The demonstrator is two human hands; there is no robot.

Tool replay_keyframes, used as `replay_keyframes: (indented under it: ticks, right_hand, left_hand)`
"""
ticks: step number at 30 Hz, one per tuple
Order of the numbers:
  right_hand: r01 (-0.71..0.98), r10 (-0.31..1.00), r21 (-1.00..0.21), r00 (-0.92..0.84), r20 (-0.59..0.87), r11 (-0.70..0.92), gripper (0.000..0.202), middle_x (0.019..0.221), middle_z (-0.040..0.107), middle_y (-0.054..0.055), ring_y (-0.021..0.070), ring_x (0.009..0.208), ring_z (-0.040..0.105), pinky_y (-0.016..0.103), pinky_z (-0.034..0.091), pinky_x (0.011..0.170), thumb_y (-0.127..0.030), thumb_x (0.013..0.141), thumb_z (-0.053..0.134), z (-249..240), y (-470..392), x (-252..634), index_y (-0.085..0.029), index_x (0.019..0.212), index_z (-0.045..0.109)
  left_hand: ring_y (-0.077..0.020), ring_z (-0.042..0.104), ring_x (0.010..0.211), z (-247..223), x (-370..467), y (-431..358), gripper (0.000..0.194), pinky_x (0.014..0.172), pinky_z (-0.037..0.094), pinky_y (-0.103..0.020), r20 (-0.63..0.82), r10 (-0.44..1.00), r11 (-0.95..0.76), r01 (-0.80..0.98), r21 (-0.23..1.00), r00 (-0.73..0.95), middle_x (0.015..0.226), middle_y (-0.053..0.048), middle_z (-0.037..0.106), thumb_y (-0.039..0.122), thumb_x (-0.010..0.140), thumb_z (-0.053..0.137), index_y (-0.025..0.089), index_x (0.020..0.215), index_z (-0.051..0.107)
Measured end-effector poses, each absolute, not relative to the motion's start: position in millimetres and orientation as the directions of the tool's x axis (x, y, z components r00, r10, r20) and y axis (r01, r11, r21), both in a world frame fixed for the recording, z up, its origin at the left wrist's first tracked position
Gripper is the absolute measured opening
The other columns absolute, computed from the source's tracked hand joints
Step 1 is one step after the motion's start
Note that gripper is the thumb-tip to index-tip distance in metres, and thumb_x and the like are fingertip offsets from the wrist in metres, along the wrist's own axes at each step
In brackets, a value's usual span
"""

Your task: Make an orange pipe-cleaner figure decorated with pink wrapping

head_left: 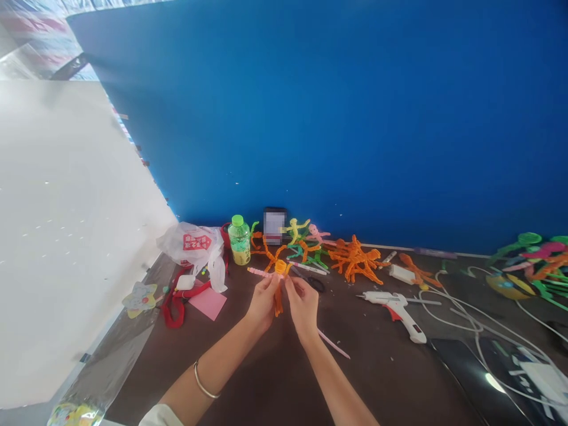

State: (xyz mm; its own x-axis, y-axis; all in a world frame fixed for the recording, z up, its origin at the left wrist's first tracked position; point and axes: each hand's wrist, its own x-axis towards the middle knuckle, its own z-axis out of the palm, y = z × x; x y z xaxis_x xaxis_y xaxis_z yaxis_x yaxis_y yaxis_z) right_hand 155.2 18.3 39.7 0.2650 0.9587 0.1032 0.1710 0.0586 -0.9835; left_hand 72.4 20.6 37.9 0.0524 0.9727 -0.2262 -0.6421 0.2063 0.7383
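Note:
Above the middle of the dark table, my left hand [262,305] and my right hand [303,306] meet with fingertips pinched on an orange pipe-cleaner figure [278,302]. Part of the figure hangs between the hands; its middle is hidden by the fingers. A pink fuzzy strip [257,272] sticks out to the left at the fingertips. Beneath my right wrist lies a long pink pipe cleaner [333,345]. Just beyond the hands are scissors [316,284], a white marker [308,268] and more orange pipe-cleaner figures [357,260].
A green-capped bottle [240,241] stands behind my left hand, near a plastic bag [193,242], red ribbon [174,310] and pink paper [208,303]. Rightward lie a glue gun [394,307], white cables [461,316] and a phone [470,376]. A blue partition [310,118] rises behind.

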Motion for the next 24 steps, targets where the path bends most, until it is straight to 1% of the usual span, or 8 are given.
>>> replay_keyframes:
  ticks: [4, 8, 12, 15, 18, 20, 22, 24]
  right_hand:
    - [0.357, 0.942, -0.923, 0.234, 0.241, 0.147, 0.023, 0.07, 0.063, 0.006, 0.0165, 0.062, 0.057, 0.028, 0.045, 0.058, -0.034, 0.08, 0.047, 35, 15, 149, -0.015, 0.074, 0.059]
    - [0.537, 0.925, -0.81, 0.134, 0.356, 0.234, 0.02, 0.076, 0.061, 0.007, 0.0169, 0.068, 0.056, 0.027, 0.044, 0.06, -0.025, 0.082, 0.041, 34, 8, 143, -0.017, 0.076, 0.058]
    - [0.729, 0.916, -0.634, 0.024, 0.401, 0.259, 0.02, 0.078, 0.06, 0.006, 0.0162, 0.068, 0.057, 0.025, 0.042, 0.056, -0.018, 0.082, 0.039, 37, 3, 143, -0.018, 0.081, 0.059]
    - [0.84, 0.903, -0.467, -0.062, 0.424, 0.277, 0.022, 0.076, 0.059, 0.005, 0.015, 0.061, 0.056, 0.025, 0.037, 0.049, -0.015, 0.083, 0.037, 39, 2, 147, -0.018, 0.081, 0.058]
    - [0.893, 0.879, -0.33, -0.133, 0.457, 0.307, 0.023, 0.071, 0.058, 0.003, 0.0138, 0.056, 0.054, 0.025, 0.034, 0.047, -0.015, 0.085, 0.036, 42, 4, 153, -0.018, 0.078, 0.058]
    - [0.897, 0.849, -0.261, -0.196, 0.49, 0.358, 0.024, 0.07, 0.057, 0.004, 0.0143, 0.06, 0.055, 0.026, 0.035, 0.05, -0.014, 0.086, 0.036, 44, 6, 157, -0.018, 0.077, 0.058]
    - [0.894, 0.823, -0.206, -0.25, 0.509, 0.399, 0.023, 0.073, 0.058, 0.005, 0.0151, 0.065, 0.055, 0.026, 0.036, 0.053, -0.012, 0.085, 0.038, 46, 9, 162, -0.018, 0.077, 0.058]
    - [0.889, 0.811, -0.184, -0.276, 0.516, 0.42, 0.022, 0.079, 0.06, 0.005, 0.0155, 0.069, 0.056, 0.026, 0.036, 0.055, -0.011, 0.085, 0.039, 48, 12, 166, -0.019, 0.079, 0.059]
  left_hand:
    - [-0.0082, 0.048, 0.06, 34, 73, 19, 0.03, 0.057, 0.038, -0.02, -0.206, 0.977, 0.148, -0.538, 0.83, -0.05, 0.066, 0.001, 0.051, 0.043, 0.067, 0.063, 0.014, 0.073, 0.06]
    - [-0.0088, 0.045, 0.059, 35, 71, 20, 0.032, 0.056, 0.036, -0.021, -0.122, 0.983, 0.057, -0.4, 0.915, -0.139, 0.063, 0.001, 0.047, 0.046, 0.068, 0.06, 0.014, 0.066, 0.057]
    - [-0.0107, 0.044, 0.062, 29, 69, 22, 0.034, 0.058, 0.036, -0.022, -0.048, 0.974, -0.005, -0.232, 0.973, -0.221, 0.062, 0.001, 0.045, 0.047, 0.069, 0.058, 0.014, 0.058, 0.057]
    - [-0.0113, 0.042, 0.063, 22, 67, 23, 0.035, 0.058, 0.034, -0.023, 0.004, 0.964, -0.042, -0.136, 0.99, -0.264, 0.061, 0.0, 0.044, 0.046, 0.07, 0.057, 0.015, 0.053, 0.056]
    - [-0.0118, 0.04, 0.061, 20, 66, 24, 0.037, 0.058, 0.033, -0.024, 0.055, 0.957, -0.076, -0.062, 0.995, -0.285, 0.058, 0.001, 0.04, 0.044, 0.071, 0.056, 0.016, 0.048, 0.054]
    - [-0.0126, 0.039, 0.062, 20, 64, 24, 0.037, 0.059, 0.033, -0.024, 0.072, 0.955, -0.089, -0.047, 0.995, -0.286, 0.057, 0.001, 0.039, 0.045, 0.07, 0.057, 0.017, 0.046, 0.053]
    - [-0.0133, 0.04, 0.064, 21, 63, 24, 0.036, 0.061, 0.034, -0.025, 0.075, 0.959, -0.094, -0.057, 0.994, -0.275, 0.057, 0.0, 0.04, 0.045, 0.069, 0.058, 0.017, 0.046, 0.055]
    - [-0.0133, 0.041, 0.064, 23, 63, 24, 0.036, 0.061, 0.034, -0.025, 0.061, 0.963, -0.085, -0.08, 0.993, -0.262, 0.058, 0.0, 0.042, 0.046, 0.068, 0.059, 0.017, 0.048, 0.057]
